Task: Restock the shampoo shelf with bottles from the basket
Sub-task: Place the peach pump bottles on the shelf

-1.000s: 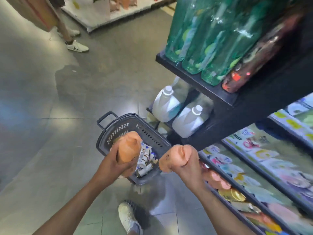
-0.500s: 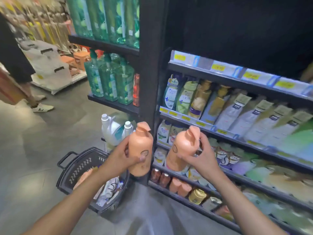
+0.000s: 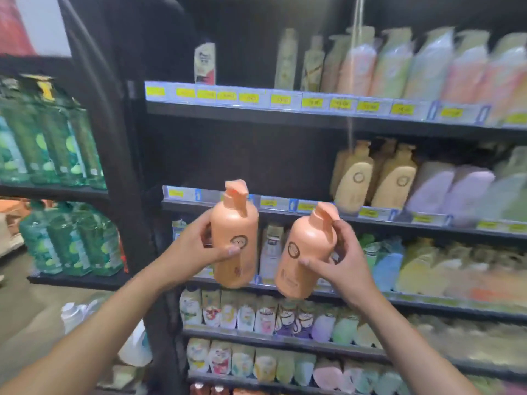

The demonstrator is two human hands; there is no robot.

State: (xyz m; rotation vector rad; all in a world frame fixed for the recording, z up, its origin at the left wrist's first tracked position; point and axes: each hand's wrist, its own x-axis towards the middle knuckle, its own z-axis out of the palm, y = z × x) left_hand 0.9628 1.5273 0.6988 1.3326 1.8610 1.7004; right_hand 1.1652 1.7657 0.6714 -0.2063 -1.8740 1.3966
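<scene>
Left bottle [image 3: 233, 238] peach-orange, round brown mark. Right bottle [image 3: 302, 252] same. Price tags [image 3: 248, 98] yellow. Shelf [image 3: 256, 116] black. Side bottles [image 3: 57, 143] see-through green. Pump bottles [image 3: 353, 181] tan; neighbour bottles [image 3: 450, 189] light purple.

You've got the left bottle [image 3: 235, 243] in your left grip [image 3: 196, 252] and the right bottle [image 3: 302, 252] in your right grip [image 3: 342, 263]. They're side by side, not touching, near you in front of the shelf [image 3: 285, 208]. The pump bottles [image 3: 370, 178] stand on that shelf off to the right, the pouches [image 3: 256, 315] sit on the shelves below, and the side rack [image 3: 57, 192] is on the left.
</scene>
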